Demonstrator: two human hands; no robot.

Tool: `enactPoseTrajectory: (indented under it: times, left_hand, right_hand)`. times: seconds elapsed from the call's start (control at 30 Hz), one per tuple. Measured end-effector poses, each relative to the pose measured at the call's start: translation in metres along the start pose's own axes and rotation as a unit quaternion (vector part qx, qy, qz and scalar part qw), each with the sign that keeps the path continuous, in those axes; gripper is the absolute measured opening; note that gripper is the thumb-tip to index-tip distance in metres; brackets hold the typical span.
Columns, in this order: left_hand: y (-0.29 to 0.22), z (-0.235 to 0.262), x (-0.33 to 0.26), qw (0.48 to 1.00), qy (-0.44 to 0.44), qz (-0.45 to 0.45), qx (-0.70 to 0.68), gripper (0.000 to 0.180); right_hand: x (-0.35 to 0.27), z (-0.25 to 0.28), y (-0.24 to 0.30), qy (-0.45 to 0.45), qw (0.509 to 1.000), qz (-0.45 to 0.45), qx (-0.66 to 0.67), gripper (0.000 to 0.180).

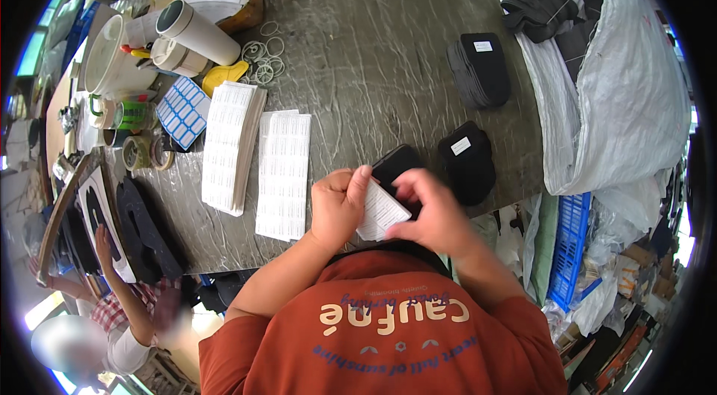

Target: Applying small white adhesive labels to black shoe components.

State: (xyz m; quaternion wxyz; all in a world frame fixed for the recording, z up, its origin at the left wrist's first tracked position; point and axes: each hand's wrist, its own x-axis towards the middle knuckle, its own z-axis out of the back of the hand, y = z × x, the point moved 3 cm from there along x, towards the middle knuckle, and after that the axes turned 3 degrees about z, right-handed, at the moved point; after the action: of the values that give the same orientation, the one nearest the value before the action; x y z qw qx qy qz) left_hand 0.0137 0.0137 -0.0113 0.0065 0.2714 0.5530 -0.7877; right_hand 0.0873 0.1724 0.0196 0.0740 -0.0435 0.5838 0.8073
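My left hand (340,204) is closed on a small wad of white label sheets (383,216) printed with rows of tiny text, its thumb lying on top. Close on the right is my right hand (437,212), partly smeared by motion. Its thumb is at the corner of the label sheets and its forefinger is bent above them; whether it pinches a label is unclear. Just beyond both hands lies a black rounded pad (397,162), partly covered by them. Beside my right hand stands a stack of black pads (472,171) with a white label on top.
Another labelled stack of dark pads (478,81) lies farther back, near a white woven sack (635,96) of dark pieces. Left are two piles of label sheets (231,145), rubber bands (265,59), a white tumbler (198,33) and tape rolls (137,152). A co-worker's arm (127,290) reaches in lower left.
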Motion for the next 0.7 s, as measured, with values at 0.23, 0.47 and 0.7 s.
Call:
enactPoseTrajectory:
  times: [0.23, 0.47, 0.7]
  left_hand:
    - [-0.004, 0.013, 0.006, 0.978, 0.135, 0.023, -0.158, 0.020]
    - [-0.001, 0.026, -0.001, 0.998, 0.058, -0.020, 0.020, 0.016]
    - [-0.001, 0.027, -0.014, 0.938, 0.099, -0.174, 0.283, 0.015]
  right_hand:
    - [0.007, -0.017, -0.020, 0.000, 0.986, -0.088, 0.138, 0.023]
    - [0.006, -0.017, -0.021, -0.008, 0.963, -0.150, 0.223, 0.012]
    - [0.014, 0.000, -0.026, -0.126, 0.950, -0.009, 0.287, 0.003]
